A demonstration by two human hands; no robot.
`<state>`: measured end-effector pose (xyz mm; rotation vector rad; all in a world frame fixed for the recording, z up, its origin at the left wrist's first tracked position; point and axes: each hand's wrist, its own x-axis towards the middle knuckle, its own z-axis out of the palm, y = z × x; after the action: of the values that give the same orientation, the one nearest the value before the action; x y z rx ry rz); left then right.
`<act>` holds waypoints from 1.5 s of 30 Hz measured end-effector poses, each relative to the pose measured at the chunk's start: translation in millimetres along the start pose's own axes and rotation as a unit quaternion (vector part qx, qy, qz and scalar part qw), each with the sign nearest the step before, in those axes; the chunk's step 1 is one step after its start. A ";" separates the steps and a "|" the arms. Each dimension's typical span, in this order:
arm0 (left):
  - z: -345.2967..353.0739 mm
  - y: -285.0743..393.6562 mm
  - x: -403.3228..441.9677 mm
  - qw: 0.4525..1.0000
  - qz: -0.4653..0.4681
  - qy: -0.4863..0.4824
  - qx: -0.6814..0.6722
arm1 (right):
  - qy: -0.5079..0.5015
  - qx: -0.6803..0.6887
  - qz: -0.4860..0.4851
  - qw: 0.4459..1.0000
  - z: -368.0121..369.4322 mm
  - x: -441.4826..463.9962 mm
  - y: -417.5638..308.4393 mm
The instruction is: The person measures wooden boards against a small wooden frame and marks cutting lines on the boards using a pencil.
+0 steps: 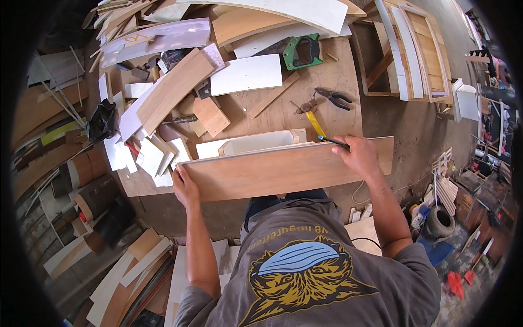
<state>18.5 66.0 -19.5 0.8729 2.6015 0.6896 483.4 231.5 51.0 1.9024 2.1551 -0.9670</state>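
Observation:
A long, flat wooden board with a thin dark line along its upper edge is held across my front. My left hand grips the board's left end, thumb over its top edge. Near the other end, my right hand pinches a slim black pen with a blue end that points left over the top edge. Just behind the board lies a white box-like wooden piece, partly hidden by it. A hammer with a yellow handle rests close to the pen's blue end.
Pliers and a green-handled handsaw lie farther back on the worktable. Wood offcuts and a white panel crowd its left and back. A wooden cabinet frame stands at the right; more boards lean at lower left.

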 end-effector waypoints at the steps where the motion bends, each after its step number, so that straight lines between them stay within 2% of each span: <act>1: 0.3 1.5 -0.7 1.000 0.007 0.006 -0.004 | -0.003 -0.001 0.002 1.000 -0.5 -0.1 -0.7; 17: -0.1 -9.5 3.3 0.997 0.053 -0.001 -0.050 | -0.006 -0.003 0.006 1.000 -0.8 -1.1 -1.4; 32: -1.4 -0.7 1.4 0.999 0.039 -0.001 -0.015 | -0.011 -0.009 0.013 1.000 -5.1 -1.8 -5.5; 35: 3.0 -7.7 1.7 0.998 0.060 0.029 -0.003 | -0.009 -0.013 0.010 1.000 -3.8 -1.8 -3.9; 45: -1.0 0.0 0.5 0.999 0.038 0.013 -0.012 | 0.000 -0.021 0.012 1.000 -1.9 -1.8 -2.8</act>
<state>17.8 65.9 -18.8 0.9670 2.5881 0.7563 481.8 230.9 54.5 1.9042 2.1305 -0.9104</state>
